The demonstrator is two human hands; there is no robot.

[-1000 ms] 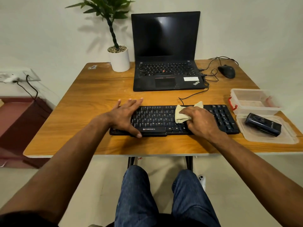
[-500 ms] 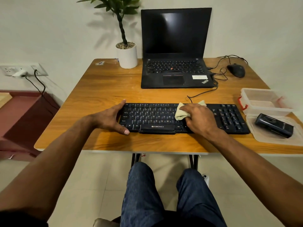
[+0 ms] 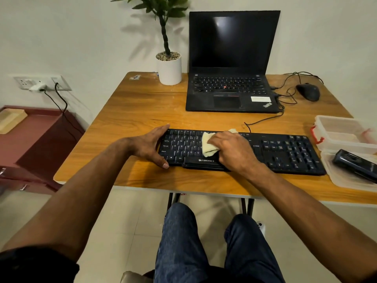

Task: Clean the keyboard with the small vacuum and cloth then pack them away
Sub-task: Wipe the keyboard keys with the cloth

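A black keyboard (image 3: pixel 285 152) lies across the front of the wooden table (image 3: pixel 153 111). My right hand (image 3: pixel 230 149) presses a pale yellow cloth (image 3: pixel 208 147) onto the keys left of the middle. My left hand (image 3: pixel 152 145) clasps the keyboard's left end, thumb on the front edge and fingers along the back. The small black vacuum (image 3: pixel 356 165) lies on a clear plastic lid (image 3: pixel 346 180) at the right edge. Behind the lid stands a clear plastic box (image 3: pixel 344 132) with red clips.
An open black laptop (image 3: pixel 230 86) stands behind the keyboard, its cable trailing to the keyboard. A white potted plant (image 3: pixel 169 67) is at the back left and a black mouse (image 3: pixel 308 91) with tangled cables at the back right. My knees sit under the table's front edge.
My left hand slid off the keys to grip the keyboard's left end. My right hand moved the cloth leftward over the keys. The camera view shifted left.
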